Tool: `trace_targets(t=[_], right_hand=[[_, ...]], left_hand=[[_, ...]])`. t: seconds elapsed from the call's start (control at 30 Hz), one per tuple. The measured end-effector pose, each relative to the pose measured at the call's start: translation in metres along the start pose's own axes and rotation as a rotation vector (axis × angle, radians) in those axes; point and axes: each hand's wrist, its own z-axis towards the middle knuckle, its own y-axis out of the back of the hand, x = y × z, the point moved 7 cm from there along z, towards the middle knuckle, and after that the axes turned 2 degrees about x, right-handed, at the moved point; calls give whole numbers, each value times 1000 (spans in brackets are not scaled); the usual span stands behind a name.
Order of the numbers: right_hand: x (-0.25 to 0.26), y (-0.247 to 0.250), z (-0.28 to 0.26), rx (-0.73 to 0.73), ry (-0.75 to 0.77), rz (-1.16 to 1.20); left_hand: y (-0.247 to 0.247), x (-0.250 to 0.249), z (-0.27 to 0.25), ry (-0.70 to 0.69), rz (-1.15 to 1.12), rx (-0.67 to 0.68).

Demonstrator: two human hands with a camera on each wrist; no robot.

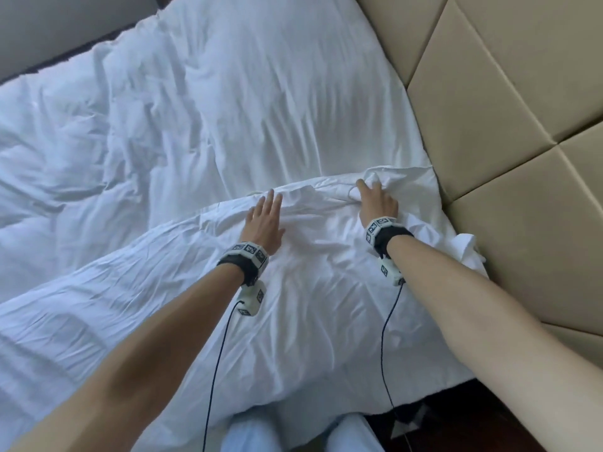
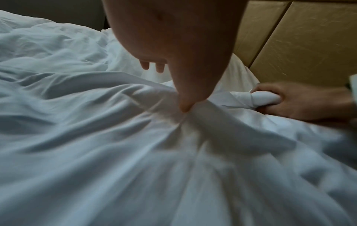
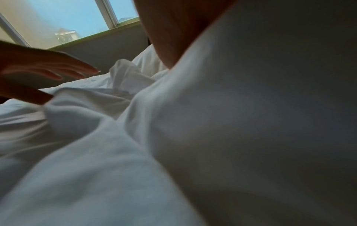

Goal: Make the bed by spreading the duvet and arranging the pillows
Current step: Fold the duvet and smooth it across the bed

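Observation:
A white duvet (image 1: pixel 293 305) lies wrinkled across the near side of the bed, its top edge running from left to the headboard corner. My left hand (image 1: pixel 266 220) lies flat on that edge with straight fingers; in the left wrist view its thumb (image 2: pixel 183 107) presses into the fabric. My right hand (image 1: pixel 375 200) grips a bunched corner of the duvet (image 2: pixel 264 96) close to the headboard, fingers curled round it (image 2: pixel 299 100). The right wrist view is mostly filled by blurred white fabric (image 3: pixel 212 122), with the left hand (image 3: pixel 48 68) at its left. No pillow is in view.
Beyond the edge lies a smooth white sheet (image 1: pixel 277 93), with puffy rumpled white bedding (image 1: pixel 65 141) at the far left. A beige padded headboard (image 1: pixel 489 93) stands along the right. Dark floor (image 1: pixel 456 419) shows beside the bed. A window (image 3: pixel 77 15) is across the room.

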Motion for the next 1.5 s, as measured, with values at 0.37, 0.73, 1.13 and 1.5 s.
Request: trace_targets(t=[0.37, 0.73, 1.13, 1.5], right_hand=[[-3, 152, -44, -833, 81, 174], [4, 42, 71, -30, -345, -123], [-8, -68, 36, 172, -94, -223], [115, -70, -105, 225, 59, 89]], left_hand=[[126, -29, 58, -29, -4, -405], [20, -2, 149, 90, -85, -210], [-64, 53, -48, 316, -71, 179], [-60, 98, -127, 200, -60, 228]])
